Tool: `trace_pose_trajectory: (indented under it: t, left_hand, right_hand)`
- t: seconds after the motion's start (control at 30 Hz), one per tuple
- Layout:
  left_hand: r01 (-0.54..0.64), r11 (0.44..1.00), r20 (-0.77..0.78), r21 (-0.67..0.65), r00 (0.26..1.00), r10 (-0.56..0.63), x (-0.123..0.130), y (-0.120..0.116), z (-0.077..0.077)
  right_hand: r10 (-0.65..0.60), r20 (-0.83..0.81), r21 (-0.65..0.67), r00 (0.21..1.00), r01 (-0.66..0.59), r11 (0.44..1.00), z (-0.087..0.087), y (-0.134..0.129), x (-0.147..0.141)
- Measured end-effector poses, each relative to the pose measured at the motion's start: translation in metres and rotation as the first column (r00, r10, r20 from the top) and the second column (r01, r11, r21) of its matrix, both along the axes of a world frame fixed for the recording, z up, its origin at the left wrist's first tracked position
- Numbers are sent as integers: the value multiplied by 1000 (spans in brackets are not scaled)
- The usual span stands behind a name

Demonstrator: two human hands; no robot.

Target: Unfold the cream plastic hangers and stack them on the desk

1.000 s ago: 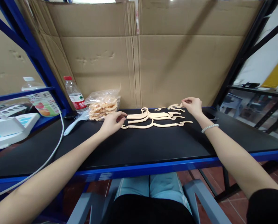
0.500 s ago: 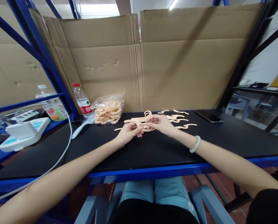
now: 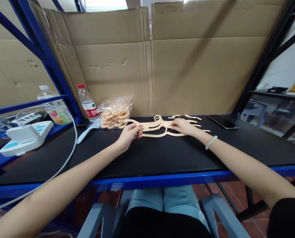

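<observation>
A beige plastic clothes hanger (image 3: 149,124) with a curved hook is spread out above the black tabletop, between my two hands. My left hand (image 3: 128,135) is closed on its left arm, and a curved end sticks out past the fingers. On the other side my right hand (image 3: 182,126) pinches the right arm, with the fingers partly covering it. Another long hanger piece (image 3: 154,135) lies just below, its middle bent. Small wavy beige pieces (image 3: 193,117) lie behind and beside my right hand.
A clear bag of beige pieces (image 3: 116,114) stands at the back left, beside a red-capped bottle (image 3: 88,104) and a pale blue-handled brush (image 3: 88,131). A phone (image 3: 223,122) lies at the right. The cardboard wall (image 3: 199,66) closes off the back; a white cable (image 3: 71,152) crosses the left.
My hands have moved apart from their close position, left hand leftward and right hand rightward. The hanger now shows stretched out between them. The view has tipped slightly downward.
</observation>
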State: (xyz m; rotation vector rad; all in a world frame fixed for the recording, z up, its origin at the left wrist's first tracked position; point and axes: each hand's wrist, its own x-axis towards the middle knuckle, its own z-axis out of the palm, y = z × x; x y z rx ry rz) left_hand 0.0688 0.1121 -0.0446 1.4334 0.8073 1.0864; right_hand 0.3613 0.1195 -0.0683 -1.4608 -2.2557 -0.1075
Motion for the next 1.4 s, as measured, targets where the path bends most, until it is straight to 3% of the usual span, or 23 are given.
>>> trace_pose_trajectory:
  t: [0.13, 0.37, 0.7, 1.03, 1.2, 1.4]
  left_hand:
    - [27, 999, 29, -19, 999, -27, -2, 1, 0]
    - [27, 998, 100, -52, 995, -21, -6, 4, 1]
    - [126, 992, 151, -31, 981, -120, -8, 6, -2]
    - [217, 976, 199, 35, 955, -219, -7, 5, -4]
    - [206, 978, 208, -11, 958, -199, -6, 3, -6]
    - [178, 984, 214, -14, 962, -171, -5, 4, -8]
  right_hand:
    - [-12, -74, -14, 997, 11, 1000, 4, -1, 0]
    - [43, -206, 177, 978, -6, 984, 25, -17, 5]
    - [213, -234, 106, 949, -193, 975, 39, -37, 2]
    - [205, -313, 88, 927, -186, 978, 46, -46, -2]
    - [211, -334, 21, 919, -217, 976, 42, -44, -1]
    - [190, -272, 61, 943, -180, 982, 45, -53, -11]
